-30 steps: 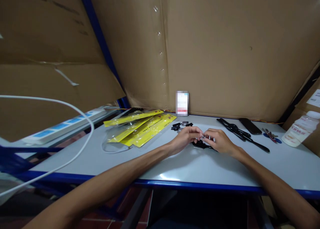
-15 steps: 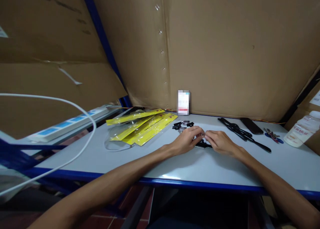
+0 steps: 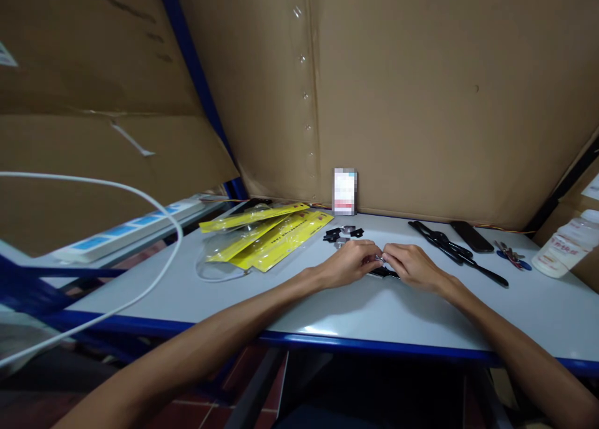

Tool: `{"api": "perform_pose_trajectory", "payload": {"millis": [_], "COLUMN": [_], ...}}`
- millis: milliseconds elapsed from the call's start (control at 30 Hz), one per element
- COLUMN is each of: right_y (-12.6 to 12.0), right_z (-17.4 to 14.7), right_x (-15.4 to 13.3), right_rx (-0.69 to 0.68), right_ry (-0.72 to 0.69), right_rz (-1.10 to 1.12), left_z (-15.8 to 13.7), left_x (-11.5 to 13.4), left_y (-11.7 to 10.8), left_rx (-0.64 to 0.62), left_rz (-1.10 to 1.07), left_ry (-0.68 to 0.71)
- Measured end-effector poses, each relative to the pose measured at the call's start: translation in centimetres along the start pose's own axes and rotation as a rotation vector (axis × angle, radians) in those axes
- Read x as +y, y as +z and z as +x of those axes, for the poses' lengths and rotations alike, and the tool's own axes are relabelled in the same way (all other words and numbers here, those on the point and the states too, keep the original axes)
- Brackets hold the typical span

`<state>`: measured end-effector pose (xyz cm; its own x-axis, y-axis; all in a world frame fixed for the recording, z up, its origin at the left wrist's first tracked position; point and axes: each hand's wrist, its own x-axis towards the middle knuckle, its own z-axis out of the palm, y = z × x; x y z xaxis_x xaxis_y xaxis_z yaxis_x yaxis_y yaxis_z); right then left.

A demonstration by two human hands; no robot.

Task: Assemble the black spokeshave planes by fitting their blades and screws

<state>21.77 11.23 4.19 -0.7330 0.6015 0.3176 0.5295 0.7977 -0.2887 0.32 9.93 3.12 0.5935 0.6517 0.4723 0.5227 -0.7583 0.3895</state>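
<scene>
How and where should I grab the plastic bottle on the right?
Grip the bottle around its middle, probably from the near side: it stands upright, its rounded body suits a wrapping hold, and cardboard rises on its right.

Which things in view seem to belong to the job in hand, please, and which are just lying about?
Likely the job: small shiny piece; black part beneath it; small black pieces; perhaps long black parts and yellow packs.

Probably just lying about: dark phone; keys; bottle; power strip.
</scene>
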Motion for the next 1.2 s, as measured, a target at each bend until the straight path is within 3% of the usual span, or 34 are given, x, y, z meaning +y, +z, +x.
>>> {"api": "perform_pose_trajectory", "payload": {"millis": [233,533,1200], "right_y": [-0.3,-1.6,-1.1], "right_z": [0.1,-0.5,-0.5], "right_x": [-0.1,0.6,0.4], "right_rx": [-0.019,-0.324,-0.326], "right_ry": [0.041,0.199,0.19], "right_rz": [0.005,-0.178,-0.131], "left_z": [0.3,0.0,0.1], "left_x": [-0.4,-2.1,-2.6], "left_y": [0.2,0.6,1.7], "left_rx": [0.035,-0.104,-0.057], "left_rz": [-0.02,0.063,0.046], "left_ry": [-0.098,-0.023,0.003]}}
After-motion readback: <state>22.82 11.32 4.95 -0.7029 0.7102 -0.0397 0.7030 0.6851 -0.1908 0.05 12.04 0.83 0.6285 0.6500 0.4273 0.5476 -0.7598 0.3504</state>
